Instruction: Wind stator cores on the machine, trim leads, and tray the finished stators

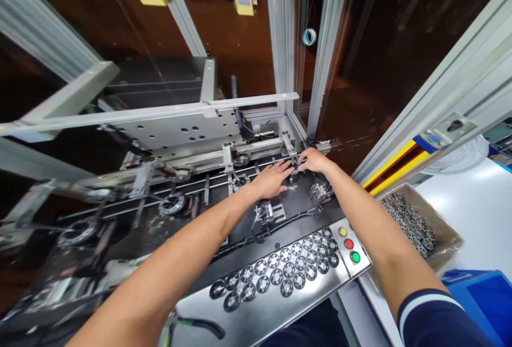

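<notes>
Both hands meet at a small round black-and-silver part [295,166] in a fixture at the far right end of the machine's rails. My left hand [274,180] reaches it from the left, fingers stretched out and fingertips at its edge. From the right, my right hand [314,160] has its thumb and fingers bent about the part's edge, partly hiding it. Another round part [240,181] sits on the rails left of my left hand. Farther left is a larger ring-shaped part [172,204]. Several black discs with silver star-shaped centres [288,269] lie in rows on the steel ledge nearer me.
Yellow, red and green buttons [349,244] stand at the ledge's right end. A metal bar [160,113] crosses above the rails. Small metal sensor brackets [264,213] and cables lie before my hands. At right are a box of metal parts [408,224] and a blue bin [480,304].
</notes>
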### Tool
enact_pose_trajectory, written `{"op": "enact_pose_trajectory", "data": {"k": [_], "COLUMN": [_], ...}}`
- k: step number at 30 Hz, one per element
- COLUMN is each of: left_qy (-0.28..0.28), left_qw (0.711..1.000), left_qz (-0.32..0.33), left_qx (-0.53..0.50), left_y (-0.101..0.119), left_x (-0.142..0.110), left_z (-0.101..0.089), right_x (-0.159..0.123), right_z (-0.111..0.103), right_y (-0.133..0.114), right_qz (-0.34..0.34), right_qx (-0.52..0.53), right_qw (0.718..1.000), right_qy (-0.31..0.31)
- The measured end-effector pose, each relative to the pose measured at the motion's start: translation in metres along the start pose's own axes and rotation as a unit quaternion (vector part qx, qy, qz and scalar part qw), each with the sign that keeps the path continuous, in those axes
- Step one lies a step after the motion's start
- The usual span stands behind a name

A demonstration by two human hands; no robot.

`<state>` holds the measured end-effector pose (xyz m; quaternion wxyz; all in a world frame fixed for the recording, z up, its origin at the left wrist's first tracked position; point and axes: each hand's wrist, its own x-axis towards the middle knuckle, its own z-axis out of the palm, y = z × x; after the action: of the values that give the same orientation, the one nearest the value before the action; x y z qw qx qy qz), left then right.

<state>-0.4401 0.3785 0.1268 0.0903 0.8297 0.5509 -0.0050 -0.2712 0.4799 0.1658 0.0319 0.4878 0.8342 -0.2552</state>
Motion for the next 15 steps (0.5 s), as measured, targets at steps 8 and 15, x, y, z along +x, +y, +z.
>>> {"op": "enact_pose_trajectory", "data": {"k": [8, 15], "left_qy": [-0.008, -0.017], "left_qw": [1.0, 1.0], "left_qz": [-0.007, -0.009], "left_qx": [0.015, 0.016], "left_y": [0.006, 0.003], "left_x": [0.003, 0.006], "left_z": [0.009, 0.01], "right_x": [0.025, 0.058], "right_z": [0.015, 0.015], "right_y": [0.009, 0.006], "right_qz": [0.031, 0.054], "right_qx": [0.033, 0.051], "right_qw": [0.999, 0.997], "right_qy": [-0.021, -0.01]}}
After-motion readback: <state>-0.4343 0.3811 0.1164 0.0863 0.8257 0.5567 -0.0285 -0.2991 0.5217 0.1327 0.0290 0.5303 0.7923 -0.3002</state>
